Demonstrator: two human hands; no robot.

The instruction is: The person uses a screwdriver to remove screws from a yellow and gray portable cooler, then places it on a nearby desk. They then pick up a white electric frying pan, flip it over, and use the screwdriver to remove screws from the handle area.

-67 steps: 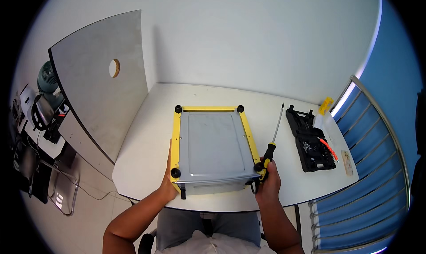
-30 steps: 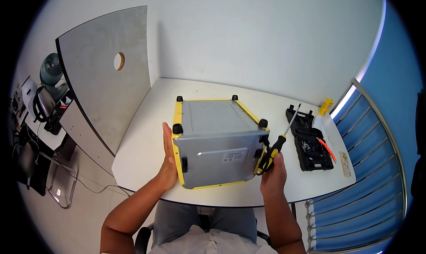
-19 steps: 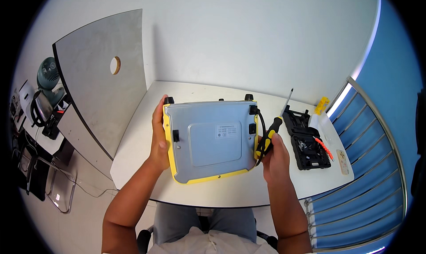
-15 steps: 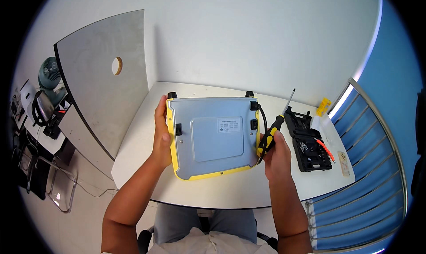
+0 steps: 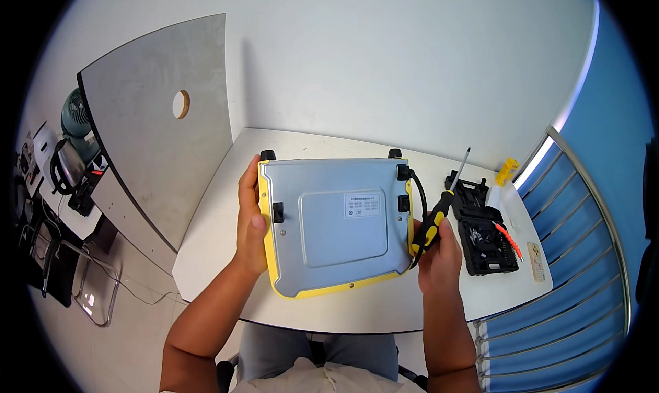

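Observation:
A flat, boxy device (image 5: 343, 245) with a grey metal panel and yellow edges is held up over the white table, panel toward me. Two black knob-like feet stick out along its far edge. My left hand (image 5: 252, 232) grips its left side, thumb along the yellow edge. At the other side, my right hand (image 5: 439, 259) holds a black-and-yellow screwdriver (image 5: 435, 221), its shaft pointing up and away. Some right-hand fingers go behind the device's right edge, where they are hidden. A black cord (image 5: 421, 187) runs from a plug on the panel down beside the screwdriver handle.
An opened black tool case (image 5: 487, 245) lies to the right on the table (image 5: 371, 314), with an orange flexible shaft (image 5: 509, 242) on it. A yellow plastic piece (image 5: 506, 171) stands behind. Metal railings (image 5: 570, 269) border the right; a grey partition (image 5: 151, 125) stands left.
The device, both hands and the screwdriver have shifted slightly toward me and to the right in the picture. The grip of both hands looks the same.

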